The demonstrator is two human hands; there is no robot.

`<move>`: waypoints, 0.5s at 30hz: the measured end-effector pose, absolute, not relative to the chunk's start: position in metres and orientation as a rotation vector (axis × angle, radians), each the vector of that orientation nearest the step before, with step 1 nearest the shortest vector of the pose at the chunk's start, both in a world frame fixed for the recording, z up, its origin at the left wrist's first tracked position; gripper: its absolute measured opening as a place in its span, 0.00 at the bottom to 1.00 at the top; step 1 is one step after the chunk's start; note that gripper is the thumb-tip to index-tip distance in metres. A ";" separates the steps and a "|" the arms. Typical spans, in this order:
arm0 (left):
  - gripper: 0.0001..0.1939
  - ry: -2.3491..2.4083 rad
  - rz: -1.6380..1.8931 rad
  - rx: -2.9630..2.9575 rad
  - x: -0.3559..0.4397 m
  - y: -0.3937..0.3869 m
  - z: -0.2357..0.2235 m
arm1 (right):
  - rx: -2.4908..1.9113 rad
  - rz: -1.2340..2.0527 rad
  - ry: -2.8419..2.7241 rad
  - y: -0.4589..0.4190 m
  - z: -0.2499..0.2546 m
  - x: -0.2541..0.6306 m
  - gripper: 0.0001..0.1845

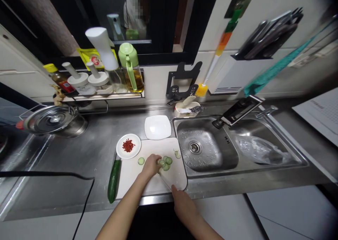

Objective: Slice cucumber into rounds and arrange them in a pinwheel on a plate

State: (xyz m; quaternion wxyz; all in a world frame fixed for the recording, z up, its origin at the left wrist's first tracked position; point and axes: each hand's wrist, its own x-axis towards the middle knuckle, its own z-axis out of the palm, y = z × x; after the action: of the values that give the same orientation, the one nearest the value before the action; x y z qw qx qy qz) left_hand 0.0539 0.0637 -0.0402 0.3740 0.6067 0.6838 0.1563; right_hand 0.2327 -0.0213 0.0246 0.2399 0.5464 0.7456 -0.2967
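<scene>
My left hand (151, 166) is over the cutting board (129, 183), its fingers bent and closed on cucumber at the edge of a cluster of thin cucumber slices (166, 167). My right hand (182, 203) is wrapped round a knife (165, 181), whose blade points up and left towards the left fingertips. One loose cucumber slice (141, 161) lies left of my left hand. Thin curved cucumber pieces (177, 153) lie near the board's right edge. An uncut length of cucumber (114, 182) rests along the board's left side.
Chopped red pieces fill the middle of a small white plate (120, 152) at the board's upper left corner. Behind the board is a white square dish (157, 127). A double sink (207, 145) adjoins on the right. A lidded pot (56, 123) stands left; a black cable (88, 194) crosses the counter.
</scene>
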 end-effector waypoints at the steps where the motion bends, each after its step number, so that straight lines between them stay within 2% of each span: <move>1: 0.16 1.735 0.366 1.565 0.056 0.066 -0.040 | 1.499 -0.815 2.041 -0.022 0.024 0.233 0.32; 6: 0.11 1.739 0.308 1.569 0.058 0.070 -0.039 | 1.510 -0.835 2.027 -0.022 0.028 0.233 0.32; 15: 0.07 1.734 0.405 1.493 0.052 0.063 -0.031 | 1.494 -0.799 2.038 -0.022 0.020 0.234 0.33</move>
State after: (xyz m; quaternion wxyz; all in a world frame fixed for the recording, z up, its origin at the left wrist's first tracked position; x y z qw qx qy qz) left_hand 0.0519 0.0631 -0.0311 0.3976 0.5896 0.6847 0.1598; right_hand 0.2341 -0.0223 0.0199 0.2431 0.5468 0.7459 -0.2925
